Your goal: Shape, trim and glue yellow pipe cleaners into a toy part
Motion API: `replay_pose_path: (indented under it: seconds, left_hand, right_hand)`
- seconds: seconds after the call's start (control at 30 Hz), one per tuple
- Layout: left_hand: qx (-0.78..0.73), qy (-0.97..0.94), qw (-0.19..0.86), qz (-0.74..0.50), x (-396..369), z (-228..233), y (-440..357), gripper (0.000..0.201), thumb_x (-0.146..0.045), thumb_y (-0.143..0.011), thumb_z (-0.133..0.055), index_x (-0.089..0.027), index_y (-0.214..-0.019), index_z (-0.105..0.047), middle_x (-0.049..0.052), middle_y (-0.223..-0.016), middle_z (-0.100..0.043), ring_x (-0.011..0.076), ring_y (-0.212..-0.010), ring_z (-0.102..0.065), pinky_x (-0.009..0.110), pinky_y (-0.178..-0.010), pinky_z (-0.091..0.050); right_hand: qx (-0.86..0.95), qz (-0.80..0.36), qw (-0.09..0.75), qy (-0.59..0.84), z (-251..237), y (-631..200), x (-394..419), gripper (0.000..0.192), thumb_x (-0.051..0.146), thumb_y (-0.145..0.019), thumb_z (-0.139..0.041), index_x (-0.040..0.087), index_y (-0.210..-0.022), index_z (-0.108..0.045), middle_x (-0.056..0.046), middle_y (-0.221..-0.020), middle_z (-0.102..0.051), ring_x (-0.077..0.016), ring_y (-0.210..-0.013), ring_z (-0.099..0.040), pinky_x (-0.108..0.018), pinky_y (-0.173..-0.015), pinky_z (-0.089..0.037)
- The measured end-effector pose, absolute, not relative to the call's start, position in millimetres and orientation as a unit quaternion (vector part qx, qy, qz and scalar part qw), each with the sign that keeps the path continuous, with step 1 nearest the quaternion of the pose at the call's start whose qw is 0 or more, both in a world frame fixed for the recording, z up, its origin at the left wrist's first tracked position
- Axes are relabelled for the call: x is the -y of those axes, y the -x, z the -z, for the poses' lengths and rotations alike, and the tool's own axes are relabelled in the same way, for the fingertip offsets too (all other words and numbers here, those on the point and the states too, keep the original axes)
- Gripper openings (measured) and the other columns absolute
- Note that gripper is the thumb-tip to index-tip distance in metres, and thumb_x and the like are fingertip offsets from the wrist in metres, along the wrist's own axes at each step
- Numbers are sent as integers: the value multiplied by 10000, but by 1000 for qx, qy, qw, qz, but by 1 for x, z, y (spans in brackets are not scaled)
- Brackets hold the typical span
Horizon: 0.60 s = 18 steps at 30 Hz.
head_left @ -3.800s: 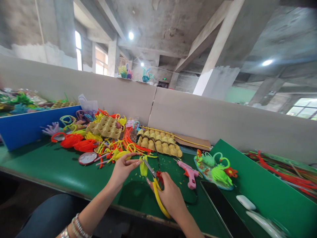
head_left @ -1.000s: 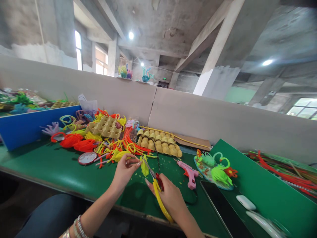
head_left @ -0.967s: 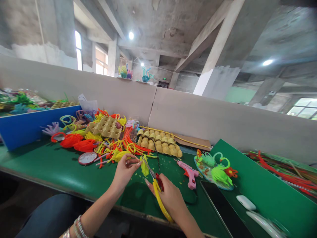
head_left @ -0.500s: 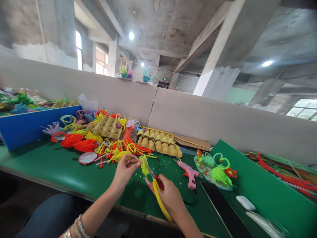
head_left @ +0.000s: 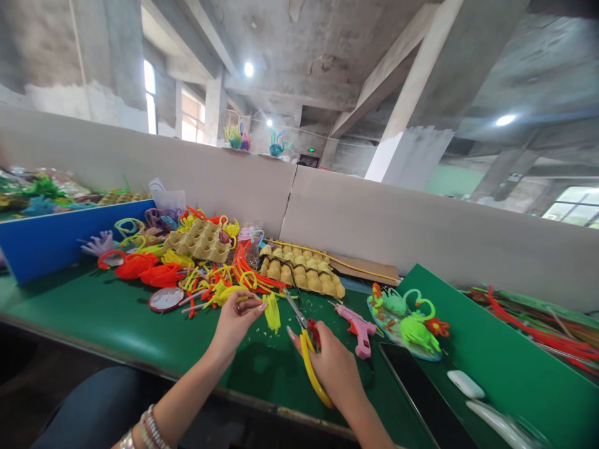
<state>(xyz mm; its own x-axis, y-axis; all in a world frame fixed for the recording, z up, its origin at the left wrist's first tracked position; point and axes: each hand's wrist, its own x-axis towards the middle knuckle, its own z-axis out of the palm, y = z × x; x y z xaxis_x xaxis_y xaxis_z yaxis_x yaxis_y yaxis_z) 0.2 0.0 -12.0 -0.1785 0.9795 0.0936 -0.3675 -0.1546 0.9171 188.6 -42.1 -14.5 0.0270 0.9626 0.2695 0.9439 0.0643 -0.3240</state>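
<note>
The left hand [head_left: 236,318] is pinching a yellow tuft [head_left: 272,312], hanging upright over the green worktop [head_left: 116,318]. Just right of the tuft, the right hand [head_left: 334,368] is clamping scissors [head_left: 304,330], blades together, pointing up-left toward it.

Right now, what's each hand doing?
Left hand: fingers pinched shut on the yellow fuzzy piece.
Right hand: closed on the yellow-handled scissors, blades apart from the piece.
</note>
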Motion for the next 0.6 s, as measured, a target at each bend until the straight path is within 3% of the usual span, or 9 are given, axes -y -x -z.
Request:
replay_pose_path:
  seconds: [0.23, 0.4, 0.5, 0.6]
  left_hand:
    - [-391, -387, 521, -653, -1, 10, 3, 433, -306, -484, -822, -169, -797, -555, 11, -673, -705, 165, -709, -679, 263, -674, -519]
    - [-390, -401, 526, -641, 0, 10, 3, 422, -327, -520, -805, -167, -836, -575, 45, -725, -726, 184, -742, -686, 276, -677, -518]
    - [-392, -409, 527, -633, 1, 8, 3, 417, -342, -530, -797, -163, -847, -593, 57, -747, -730, 200, -772, -687, 291, -702, -517]
    - [-394, -412, 534, -625, 3, 5, 4, 431, -347, -527, -793, -159, -865, -604, 62, -762, -730, 210, -797, -685, 300, -728, -512]
  right_hand:
    - [658, 107, 218, 713, 21, -205, 32, 310, 462, -775, -570, 198, -884, -450, -86, -926, -565, -269, -942, -563, -309, -668, -416]
    - [670, 63, 215, 708, 22, -206, 33, 250, 381, -768, -580, 192, -889, -470, -84, -936, -572, -263, -950, -571, -320, -690, -431]
    - [678, 8, 199, 707, 23, -206, 34, 258, 402, -747, -595, 206, -871, -480, -65, -914, -584, -256, -918, -591, -312, -660, -432]
    - [667, 34, 233, 707, 24, -205, 33, 284, 460, -772, -551, 208, -868, -462, -66, -890, -576, -246, -875, -593, -312, -653, -432]
